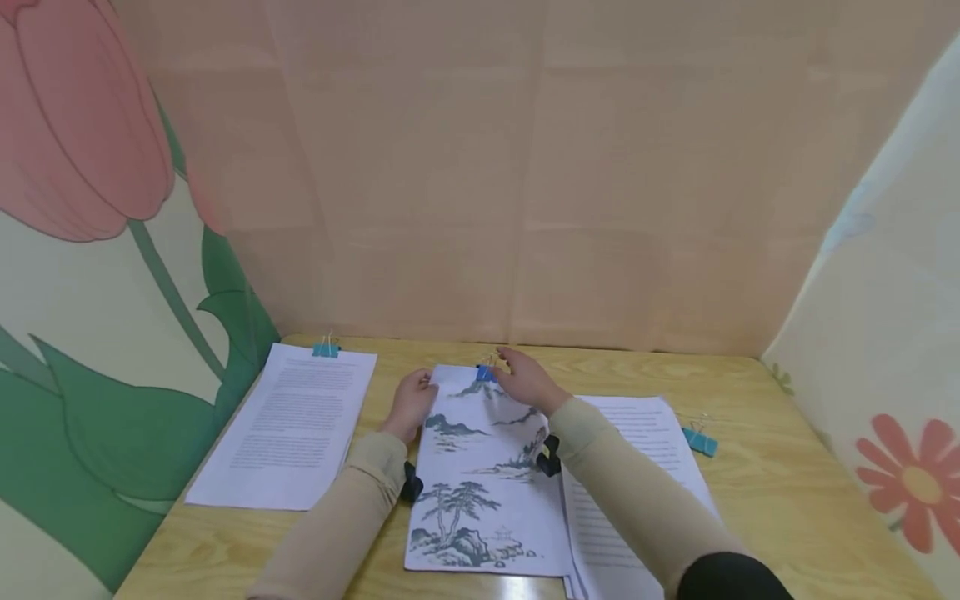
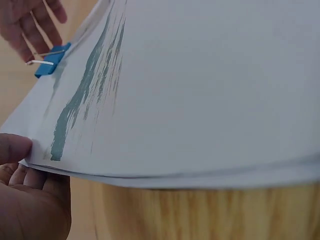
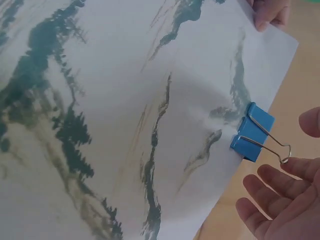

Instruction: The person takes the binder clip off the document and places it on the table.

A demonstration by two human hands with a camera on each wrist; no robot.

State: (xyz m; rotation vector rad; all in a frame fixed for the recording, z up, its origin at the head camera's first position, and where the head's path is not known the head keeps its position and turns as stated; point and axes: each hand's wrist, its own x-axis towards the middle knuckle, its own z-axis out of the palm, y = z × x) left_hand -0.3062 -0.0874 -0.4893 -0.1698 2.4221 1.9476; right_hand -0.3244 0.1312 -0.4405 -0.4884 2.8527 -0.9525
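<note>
A stack of paper with a printed ink-landscape sheet on top (image 1: 461, 458) lies in the middle of the table. My left hand (image 1: 411, 404) pinches its left edge near the far corner, thumb above and fingers below. A blue binder clip (image 3: 254, 132) is clamped on the far edge, its wire handles sticking outward. At those handles is my right hand (image 1: 528, 379), with thumb and fingers spread apart. In the right wrist view, the tip of the index finger (image 3: 300, 167) meets the end of one wire handle.
On the wooden table (image 1: 787, 500), a stack of text pages (image 1: 292, 425) with a teal binder clip (image 1: 326, 349) lies at left. More text pages (image 1: 637, 425) lie at right, partly under my right forearm. Another teal clip (image 1: 700, 441) sits beside them. Walls border the back and sides.
</note>
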